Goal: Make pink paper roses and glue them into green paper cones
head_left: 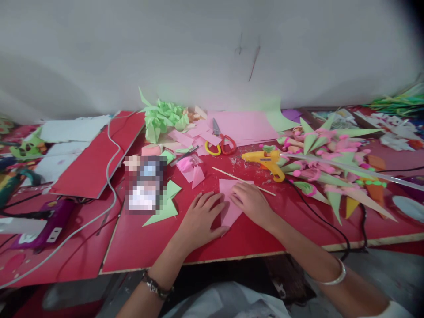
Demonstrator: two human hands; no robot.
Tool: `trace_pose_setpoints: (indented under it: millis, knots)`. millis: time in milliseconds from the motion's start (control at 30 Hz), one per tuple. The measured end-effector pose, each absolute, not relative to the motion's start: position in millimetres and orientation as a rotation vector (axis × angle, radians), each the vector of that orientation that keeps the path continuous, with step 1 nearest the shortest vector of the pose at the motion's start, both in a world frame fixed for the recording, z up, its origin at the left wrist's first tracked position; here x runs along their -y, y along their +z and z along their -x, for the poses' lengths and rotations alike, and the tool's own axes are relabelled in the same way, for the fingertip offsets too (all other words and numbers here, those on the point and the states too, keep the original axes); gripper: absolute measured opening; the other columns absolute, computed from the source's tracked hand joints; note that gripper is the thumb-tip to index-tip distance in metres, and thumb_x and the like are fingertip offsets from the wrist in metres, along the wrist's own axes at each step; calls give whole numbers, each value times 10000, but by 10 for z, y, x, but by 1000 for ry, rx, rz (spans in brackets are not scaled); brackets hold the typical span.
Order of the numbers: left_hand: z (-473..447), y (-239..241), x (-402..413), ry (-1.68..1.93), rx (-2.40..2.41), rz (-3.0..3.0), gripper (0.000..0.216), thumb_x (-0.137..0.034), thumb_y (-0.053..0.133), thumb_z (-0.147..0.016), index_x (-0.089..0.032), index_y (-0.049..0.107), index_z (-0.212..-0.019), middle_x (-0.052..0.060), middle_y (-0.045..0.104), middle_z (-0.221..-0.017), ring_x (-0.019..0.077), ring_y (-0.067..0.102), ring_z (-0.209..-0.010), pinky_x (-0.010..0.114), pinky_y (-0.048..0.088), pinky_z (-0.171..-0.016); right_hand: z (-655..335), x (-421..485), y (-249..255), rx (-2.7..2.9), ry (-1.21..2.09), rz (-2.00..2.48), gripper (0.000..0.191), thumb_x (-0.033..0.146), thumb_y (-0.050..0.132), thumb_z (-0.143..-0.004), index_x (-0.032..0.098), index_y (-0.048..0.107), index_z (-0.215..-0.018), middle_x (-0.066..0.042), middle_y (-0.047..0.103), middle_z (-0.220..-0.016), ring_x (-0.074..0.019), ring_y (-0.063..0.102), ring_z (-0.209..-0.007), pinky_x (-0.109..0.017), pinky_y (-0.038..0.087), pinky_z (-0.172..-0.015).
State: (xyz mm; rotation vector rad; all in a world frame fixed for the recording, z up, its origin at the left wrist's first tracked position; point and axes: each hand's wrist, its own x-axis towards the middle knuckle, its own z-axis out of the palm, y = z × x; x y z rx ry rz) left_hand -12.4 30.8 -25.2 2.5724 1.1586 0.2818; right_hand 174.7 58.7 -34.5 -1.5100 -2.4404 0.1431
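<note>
A pink paper piece (228, 207) lies on the red table (145, 247) in front of me. My left hand (200, 218) rests flat on its left edge, fingers stretched out. My right hand (250, 201) presses flat on its upper right part, fingers extended. A thin wooden stick (243, 181) lies just beyond the paper. A yellow glue gun (268, 161) sits farther back on the right, with its black cord (324, 221) running off the table's front edge.
Scissors (221, 143) with red and yellow handles lie on pink sheets (241, 126). Crumpled green paper (164, 117) sits at the back. Paper cones and flowers (331, 168) crowd the right. Green scraps (167, 203), a white cable (109, 176) and a purple device (49, 223) are left.
</note>
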Motion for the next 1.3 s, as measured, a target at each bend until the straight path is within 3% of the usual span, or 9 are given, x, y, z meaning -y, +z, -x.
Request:
trace_pose_setpoints:
  millis: [633, 1000, 1300]
  knots:
    - [131, -275, -292, 248, -1173, -2584, 544, -477, 429, -787, -261, 335, -1277, 20, 333, -1361, 218, 255, -1249, 421, 195, -1035, -1732, -598, -357, 2484, 45, 1496, 171, 186, 408, -833, 176, 520, -704, -31, 583, -720, -168, 508, -724, -279, 308, -646]
    - [143, -336, -260, 360, -1299, -2482, 747, -506, 492, -727, -172, 205, -1331, 95, 310, -1359, 241, 289, -1227, 405, 256, -1010, -1734, -596, -340, 2478, 71, 1520, 163, 200, 415, -834, 173, 519, -711, -31, 583, -723, -171, 512, -721, -279, 299, -628]
    - [141, -295, -260, 354, -1270, -2485, 726, -504, 513, -713, -190, 248, -1311, 80, 342, -1335, 241, 309, -1210, 396, 264, -1005, -1730, -598, -340, 2470, 58, 1523, 175, 216, 420, -836, 174, 512, -692, -30, 581, -705, -168, 514, -710, -276, 301, -613]
